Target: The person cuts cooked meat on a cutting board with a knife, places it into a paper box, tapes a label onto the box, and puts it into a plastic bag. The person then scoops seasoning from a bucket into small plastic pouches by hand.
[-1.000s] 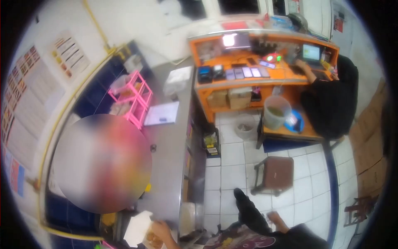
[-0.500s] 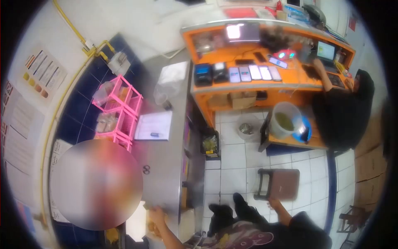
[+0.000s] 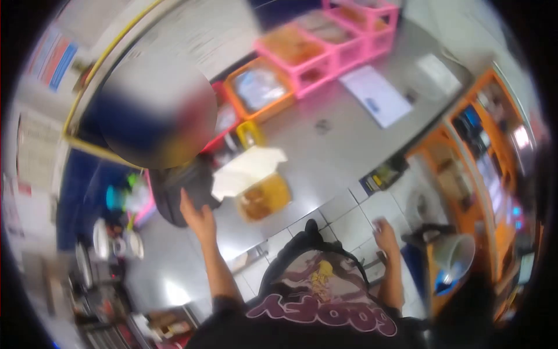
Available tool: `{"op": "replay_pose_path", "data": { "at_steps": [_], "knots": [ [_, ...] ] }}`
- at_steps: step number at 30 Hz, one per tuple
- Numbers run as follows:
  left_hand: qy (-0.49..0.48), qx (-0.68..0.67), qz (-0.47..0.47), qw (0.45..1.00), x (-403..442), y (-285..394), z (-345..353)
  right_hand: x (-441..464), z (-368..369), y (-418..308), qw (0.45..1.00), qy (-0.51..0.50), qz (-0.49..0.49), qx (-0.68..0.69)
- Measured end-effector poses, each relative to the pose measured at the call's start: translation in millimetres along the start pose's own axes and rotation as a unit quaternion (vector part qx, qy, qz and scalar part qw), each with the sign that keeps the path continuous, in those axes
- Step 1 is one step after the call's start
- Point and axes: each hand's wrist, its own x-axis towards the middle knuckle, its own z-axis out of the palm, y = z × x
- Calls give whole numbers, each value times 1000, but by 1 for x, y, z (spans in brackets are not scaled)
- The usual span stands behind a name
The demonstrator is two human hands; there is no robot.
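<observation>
My left hand (image 3: 199,221) is open over the steel counter, fingers apart with nothing in them. It is nearest to a dark rounded object (image 3: 180,200) whose kind is unclear; I cannot tell whether they touch. To its right stands an open takeaway box (image 3: 280,195) with brown food in it, its exact contents blurred. The box's white lid (image 3: 247,173) is raised on the wall side. My right hand (image 3: 385,237) hangs away from the counter above the floor, its fingers loosely bent, and no held thing shows.
Along the wall stand an orange basket (image 3: 270,110) with packets and pink stacked baskets (image 3: 317,74). Scissors (image 3: 321,125) and a white sheet (image 3: 381,100) lie on the counter (image 3: 325,157). At right are an orange desk (image 3: 465,154), a bucket (image 3: 456,256) and a dark-clothed person (image 3: 468,308).
The view has swung left toward the counter. My left hand has come away from the takeaway box and is now to its left. My right hand still hangs free.
</observation>
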Motion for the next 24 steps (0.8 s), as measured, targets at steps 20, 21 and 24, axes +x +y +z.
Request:
{"op": "replay_pose_path", "data": {
  "at_steps": [20,21,24],
  "knots": [
    [-206,-30,-132,969,-124,-46,80,131,157,-241,919,-201,-296,-163],
    [-198,-83,-199,956,-126,-34,82,126,162,-239,932,-212,-292,-44],
    [-150,-146,-276,938,-111,-6,75,119,178,-234,930,-204,-266,148]
  ]
}}
